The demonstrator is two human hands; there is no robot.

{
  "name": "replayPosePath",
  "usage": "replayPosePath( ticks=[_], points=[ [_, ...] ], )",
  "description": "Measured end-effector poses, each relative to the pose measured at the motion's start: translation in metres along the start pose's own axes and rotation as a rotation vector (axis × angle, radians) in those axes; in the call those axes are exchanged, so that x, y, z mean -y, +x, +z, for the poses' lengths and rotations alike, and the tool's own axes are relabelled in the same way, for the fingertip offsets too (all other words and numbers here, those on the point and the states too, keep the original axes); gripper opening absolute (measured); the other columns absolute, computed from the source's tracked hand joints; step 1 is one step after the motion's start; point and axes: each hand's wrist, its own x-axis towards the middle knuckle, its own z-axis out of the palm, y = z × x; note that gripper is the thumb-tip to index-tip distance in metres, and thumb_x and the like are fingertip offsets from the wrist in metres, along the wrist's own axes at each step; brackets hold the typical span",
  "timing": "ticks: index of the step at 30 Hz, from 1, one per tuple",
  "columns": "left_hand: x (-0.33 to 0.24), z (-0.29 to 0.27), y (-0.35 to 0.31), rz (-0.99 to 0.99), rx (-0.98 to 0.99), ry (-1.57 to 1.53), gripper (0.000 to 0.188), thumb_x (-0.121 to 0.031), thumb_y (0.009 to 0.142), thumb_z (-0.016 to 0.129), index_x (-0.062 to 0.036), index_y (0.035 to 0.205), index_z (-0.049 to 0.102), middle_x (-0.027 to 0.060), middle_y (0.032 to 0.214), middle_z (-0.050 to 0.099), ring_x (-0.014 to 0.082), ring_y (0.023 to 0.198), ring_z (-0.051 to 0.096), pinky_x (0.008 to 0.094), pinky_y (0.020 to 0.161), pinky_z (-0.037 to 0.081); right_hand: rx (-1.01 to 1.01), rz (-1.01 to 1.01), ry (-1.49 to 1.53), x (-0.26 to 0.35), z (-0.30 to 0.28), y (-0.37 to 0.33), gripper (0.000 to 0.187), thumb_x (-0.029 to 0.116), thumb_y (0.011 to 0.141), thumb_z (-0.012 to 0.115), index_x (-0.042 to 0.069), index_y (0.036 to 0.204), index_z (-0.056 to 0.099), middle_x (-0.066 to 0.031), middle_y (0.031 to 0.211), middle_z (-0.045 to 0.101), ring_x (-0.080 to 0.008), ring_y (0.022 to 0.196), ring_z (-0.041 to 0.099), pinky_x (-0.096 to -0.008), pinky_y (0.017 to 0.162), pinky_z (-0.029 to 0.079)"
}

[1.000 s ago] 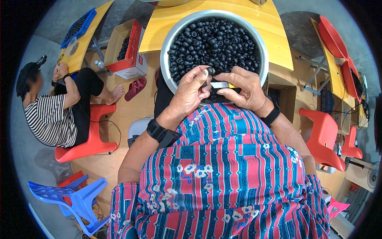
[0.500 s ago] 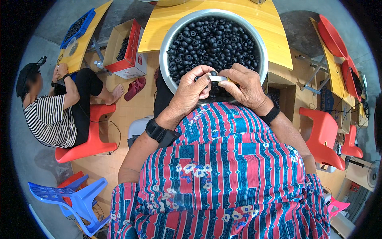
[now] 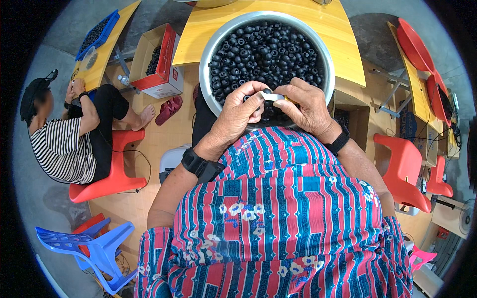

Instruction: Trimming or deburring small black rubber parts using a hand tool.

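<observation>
Above the near rim of a wide metal basin (image 3: pixel 204 74), both my hands meet. My left hand (image 3: pixel 239 108) is closed, with a small black round part (image 3: pixel 267 91) pinched at its fingertips. My right hand (image 3: pixel 307 107) is closed on a small knife; its flat pale blade (image 3: pixel 272 97) lies across the black part, and a bit of yellow shows under the fingers. The basin is filled with many loose black parts (image 3: pixel 268 52), rounded and hollow, with open ends. My fingers hide most of the knife's handle and part of the piece.
The basin's far side overlaps a yellow wooden table (image 3: pixel 348 44). On the left, a person (image 3: pixel 64 134) sits on a red stool (image 3: pixel 117 164) near a blue tray (image 3: pixel 99 35) of black parts. A red carton (image 3: pixel 159 59) stands nearby. Red stools (image 3: pixel 402 171) are at right.
The blade has shifted and tilted slightly between my fingers. My hands are otherwise in nearly the same place over the basin.
</observation>
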Motion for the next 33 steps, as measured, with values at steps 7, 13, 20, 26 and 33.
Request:
replayPosePath(
  ticks=[7, 13, 20, 26, 33],
  points=[
    [-0.001, -0.001, 0.001, 0.0, 0.009, 0.006, 0.025, -0.023, 0.098, 0.055, -0.002, 0.113, 0.053, -0.0026, 0.075, 0.047, 0.0029, 0.059, 0.037, 0.0178, 0.051, 0.03, 0.003, 0.014, 0.009, -0.001, 0.001, 0.0, 0.023, 0.027, 0.081, 0.071, 0.007, 0.092, 0.068, -0.0092, 0.075, 0.059, -0.0283, 0.07, 0.062, -0.0382, 0.061, 0.05],
    [-0.002, -0.003, 0.0, 0.003, 0.011, 0.031, 0.025, -0.022, 0.098, 0.055, -0.0018, 0.113, 0.053, -0.0021, 0.074, 0.046, 0.0035, 0.058, 0.037, 0.018, 0.051, 0.031, -0.001, 0.011, 0.014, 0.0, 0.001, 0.001, 0.023, 0.027, 0.081, 0.071, 0.007, 0.092, 0.068, -0.009, 0.075, 0.058, -0.0284, 0.07, 0.062, -0.0383, 0.06, 0.05],
    [-0.001, -0.004, -0.001, -0.046, -0.043, 0.027, 0.023, -0.022, 0.099, 0.053, -0.0017, 0.111, 0.053, -0.0024, 0.071, 0.044, 0.0042, 0.059, 0.037, 0.0188, 0.052, 0.031, 0.016, 0.07, 0.03, -0.003, 0.009, 0.002, 0.021, 0.027, 0.085, 0.065, 0.007, 0.091, 0.068, -0.0113, 0.079, 0.061, -0.0318, 0.074, 0.062, -0.0402, 0.065, 0.049],
    [-0.016, 0.01, -0.007, -0.114, 0.097, 0.079, 0.02, -0.021, 0.1, 0.049, -0.0028, 0.109, 0.051, -0.0029, 0.069, 0.041, 0.0052, 0.059, 0.036, 0.0197, 0.052, 0.029, -0.089, 0.228, 0.194, -0.018, 0.018, 0.0, 0.026, 0.027, 0.088, 0.061, 0.003, 0.08, 0.066, -0.0158, 0.077, 0.063, -0.0357, 0.075, 0.061, -0.0433, 0.068, 0.048],
    [-0.061, 0.036, 0.011, -0.363, 0.29, 0.133, 0.024, -0.026, 0.097, 0.056, -0.0055, 0.108, 0.051, 0.0002, 0.083, 0.05, 0.0049, 0.061, 0.042, 0.0164, 0.046, 0.031, -0.086, 0.262, 0.146, -0.016, 0.027, 0.004, 0.028, 0.034, 0.086, 0.059, 0.008, 0.08, 0.068, -0.0145, 0.081, 0.065, -0.0343, 0.078, 0.063, -0.046, 0.068, 0.049]
  ],
)
